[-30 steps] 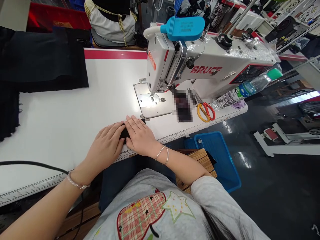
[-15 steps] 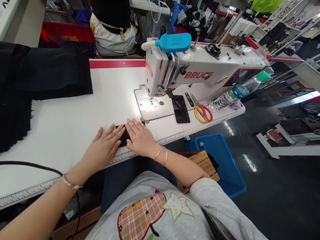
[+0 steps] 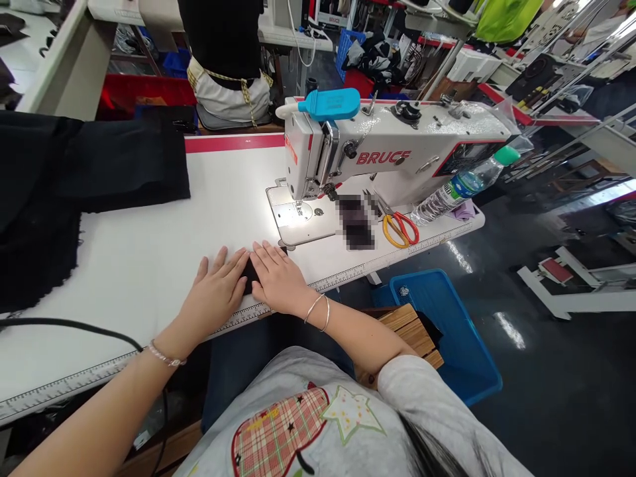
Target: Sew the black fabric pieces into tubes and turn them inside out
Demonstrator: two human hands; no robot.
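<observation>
While both palms are turned down near the front edge of the white sewing table (image 3: 144,258), a small black fabric piece (image 3: 252,275) is mostly covered by them, short of the needle plate (image 3: 320,228). The piece's left side is overlapped by the left hand (image 3: 213,291), its right side by the right hand (image 3: 278,278); a dark strip is left exposed between them, and a corner is seen past the right fingertips. Fingers on both hands are stretched out, nothing pinched or clenched; the fabric is only covered from above. A beaded bracelet (image 3: 166,356) is worn on the left wrist, a thin bangle (image 3: 326,313) on the right. Beyond the hands, to the right, a BRUCE sewing machine (image 3: 432,142) is mounted, with a blue plastic piece (image 3: 332,104) at its head. Beside the needle plate a dark item (image 3: 356,224) is pixelated, can't be identified. Next to it, scissors (image 3: 411,232) with yellow and red handles are laid, then a green-capped bottle (image 3: 460,189). At far left, black cloth (image 3: 114,159) is heaped; a black cable (image 3: 74,323) is run across the tabletop. Ruler markings (image 3: 99,374) are carried along the front edge. Below right, a blue bin (image 3: 467,371) is placed beside a slatted wooden seat (image 3: 410,328).
</observation>
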